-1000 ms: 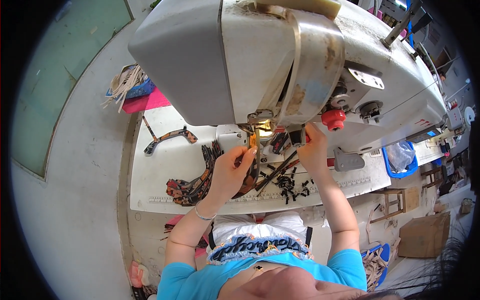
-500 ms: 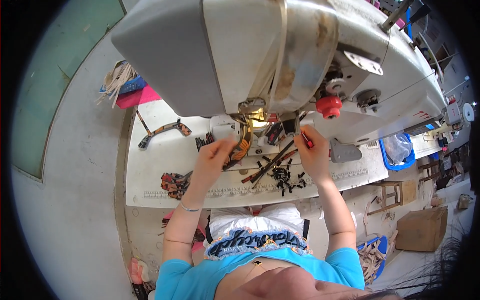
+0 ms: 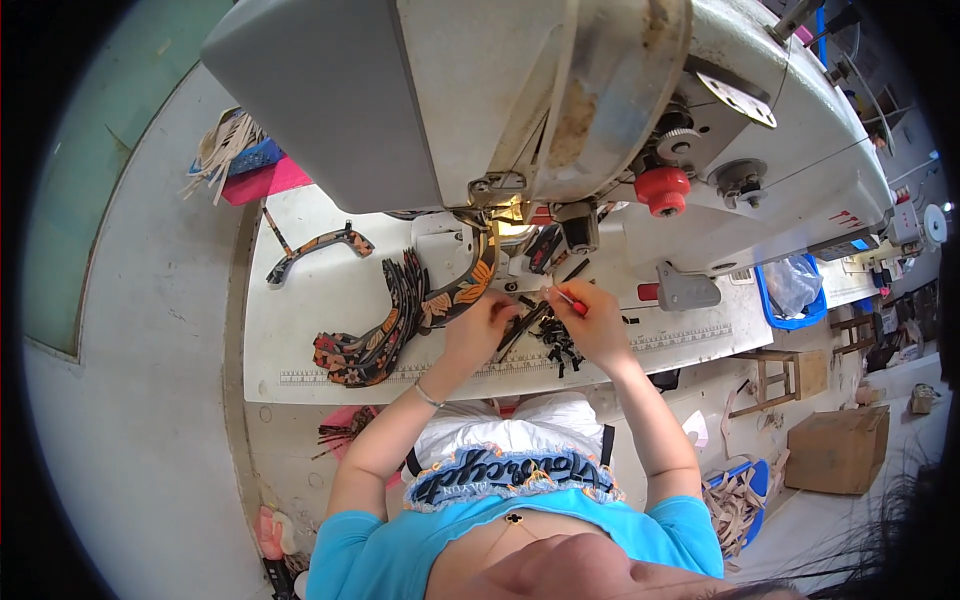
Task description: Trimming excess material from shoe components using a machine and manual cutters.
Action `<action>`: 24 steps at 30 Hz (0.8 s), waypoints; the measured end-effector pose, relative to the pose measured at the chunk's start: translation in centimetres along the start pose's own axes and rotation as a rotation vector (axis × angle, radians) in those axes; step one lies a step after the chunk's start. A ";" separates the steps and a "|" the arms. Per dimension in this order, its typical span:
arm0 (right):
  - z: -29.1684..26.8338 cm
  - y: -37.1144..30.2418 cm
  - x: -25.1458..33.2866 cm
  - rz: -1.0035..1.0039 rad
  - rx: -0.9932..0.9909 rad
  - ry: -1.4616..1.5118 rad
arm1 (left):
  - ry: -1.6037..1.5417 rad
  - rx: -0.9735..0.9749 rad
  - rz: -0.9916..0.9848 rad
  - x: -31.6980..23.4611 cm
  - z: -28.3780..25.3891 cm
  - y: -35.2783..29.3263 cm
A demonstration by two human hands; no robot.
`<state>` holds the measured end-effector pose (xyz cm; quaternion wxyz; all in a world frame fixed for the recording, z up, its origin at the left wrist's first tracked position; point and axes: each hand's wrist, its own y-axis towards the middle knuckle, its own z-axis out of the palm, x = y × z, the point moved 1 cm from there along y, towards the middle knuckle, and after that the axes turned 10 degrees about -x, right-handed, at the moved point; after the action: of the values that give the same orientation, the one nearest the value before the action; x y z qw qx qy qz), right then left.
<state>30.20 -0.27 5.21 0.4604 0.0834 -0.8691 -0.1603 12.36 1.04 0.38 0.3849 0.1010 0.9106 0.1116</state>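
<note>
1. The left hand [image 3: 482, 322] lies on the white table [image 3: 300, 320] with its fingers curled down onto a curved strap piece with an orange-and-dark floral print [image 3: 462, 290]. They press on the strap's near end; whether they pinch it or only hold it flat cannot be told.
2. From those fingertips the strap arcs up and away to the machine's needle area [image 3: 500, 215], where its far end sits under the lit foot.
3. The right hand [image 3: 592, 320] is closed around a thin red-handled tool [image 3: 568, 298], held between thumb and forefingers, its tip pointing toward the left hand.
4. Between the two hands, just beside both sets of fingertips, lies a narrow dark strip [image 3: 520, 328]; the left fingers seem to touch it.
5. Just below the right fingers sits a scatter of small black pieces [image 3: 560, 345] on the table.
6. To the outer side of the left fingers, near but apart, is a fanned stack of printed straps [image 3: 375, 335] of the same floral pattern.
7. Farther out beyond that stack, well apart from the hands, a single curved printed strap [image 3: 315, 248] lies alone.
8. Above both hands looms the grey body of the sewing machine [image 3: 450, 90], with a red knob [image 3: 662, 188] above and beyond the right fingers.
</note>
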 end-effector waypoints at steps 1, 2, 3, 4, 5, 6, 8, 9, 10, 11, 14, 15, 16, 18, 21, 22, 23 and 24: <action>0.4 -0.3 -0.7 0.026 -0.016 0.083 | -0.201 0.024 -0.159 -0.1 -0.7 0.0; 0.6 -0.6 -0.8 0.055 -0.031 0.167 | -0.401 0.051 -0.320 -0.5 -1.5 -0.1; 0.8 -0.9 -0.7 0.056 -0.031 0.167 | -0.401 0.052 -0.320 -0.7 -1.9 -0.3; 1.1 -1.2 -0.5 0.177 0.076 0.322 | -0.720 0.107 -0.430 -0.8 -2.1 -0.5; 1.3 -1.3 -0.1 0.296 0.189 0.479 | -1.038 0.157 -0.539 -1.1 -2.4 -0.8; 1.1 -1.2 0.5 0.295 0.193 0.481 | -1.037 0.152 -0.541 -1.4 -2.8 -1.2; 0.5 -0.8 1.8 0.261 0.268 0.310 | -1.064 0.122 -0.435 -2.3 -3.5 -1.7; 0.5 -0.8 2.0 0.259 0.271 0.312 | -1.062 0.119 -0.435 -2.6 -4.0 -1.8; 0.4 -0.9 2.2 0.267 0.275 0.346 | -1.080 0.123 -0.458 -2.8 -4.5 -2.0; 0.5 -1.0 2.3 0.274 0.278 0.379 | -1.098 0.129 -0.481 -3.1 -5.0 -2.1; 0.8 -1.5 2.4 0.325 0.259 0.680 | -0.948 0.080 -0.308 -4.2 -5.9 -2.8; 0.7 -1.7 2.6 0.323 0.267 0.682 | -0.946 0.073 -0.311 -4.2 -6.2 -3.0; 0.4 -1.9 3.1 0.331 0.307 0.745 | -0.902 0.045 -0.265 -4.3 -6.6 -3.3; 0.1 -2.1 3.9 0.341 0.350 0.807 | -0.858 0.016 -0.221 -4.7 -7.3 -3.6; 0.0 -2.3 4.6 0.318 0.394 0.719 | -0.561 -0.135 0.037 -6.2 -8.6 -4.1; 0.1 -2.5 4.7 0.277 0.367 0.714 | -0.502 -0.206 0.103 -6.5 -8.9 -4.3; 0.3 -2.5 4.9 0.236 0.339 0.709 | -0.443 -0.277 0.171 -6.8 -9.2 -4.4; 0.5 -2.4 4.9 0.236 0.340 0.710 | -0.442 -0.277 0.170 -6.7 -9.5 -4.2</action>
<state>27.05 -3.88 7.88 0.7266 0.1081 -0.6740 0.0782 9.67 -6.01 10.21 0.5735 0.1454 0.7689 0.2423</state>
